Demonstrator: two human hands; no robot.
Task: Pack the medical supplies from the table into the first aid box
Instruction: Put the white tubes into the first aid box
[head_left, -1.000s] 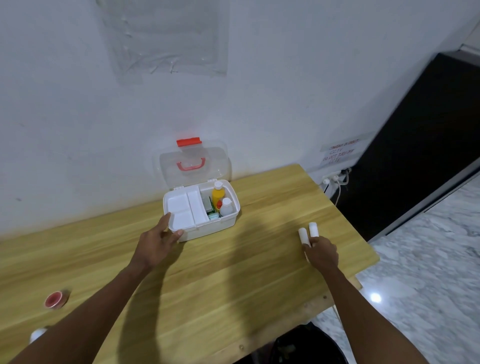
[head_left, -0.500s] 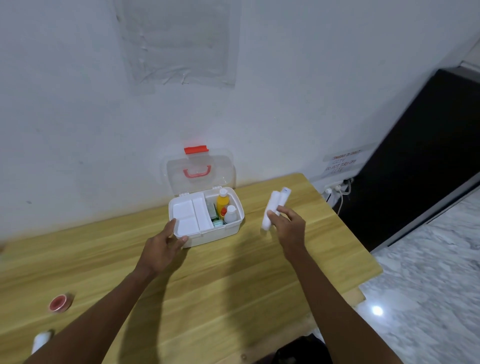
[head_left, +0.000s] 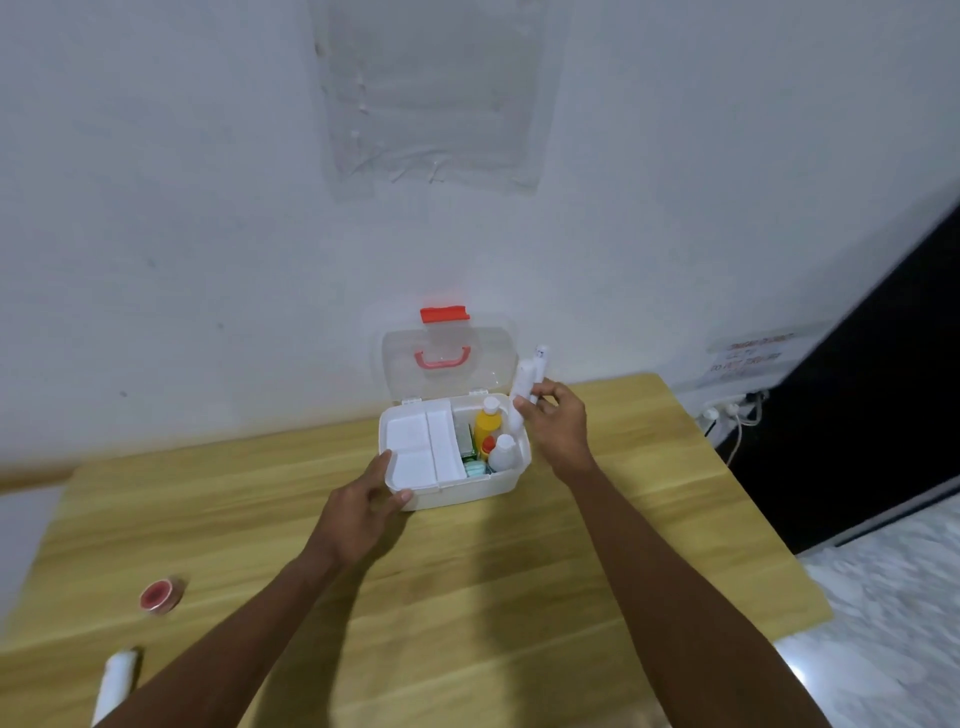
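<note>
1. We see the first aid box (head_left: 457, 483) at the centre of the frame, standing on the wooden table (head_left: 519, 571) against the wall, with its clear lid (head_left: 449, 364) raised behind it.
2. Our left hand (head_left: 363, 512) rests on the box's lower-left corner, thumb on the rim, fingers curled loosely against the front wall; it holds nothing else.
3. Our right hand (head_left: 558, 426) is just right of the box's upper-right corner, fingers closed round two white rolls (head_left: 527, 382) held upright side by side, their lower ends over the right compartment.
4. In that compartment stand a yellow bottle (head_left: 487, 423) and a white bottle (head_left: 503, 453), with a small red-capped item and a teal one beside them; the left part carries a white tray (head_left: 423, 449).
5. At the lower left of the frame, a red tape roll (head_left: 158, 595) and another white roll (head_left: 115, 680) lie on the table, well apart from the box.
</note>
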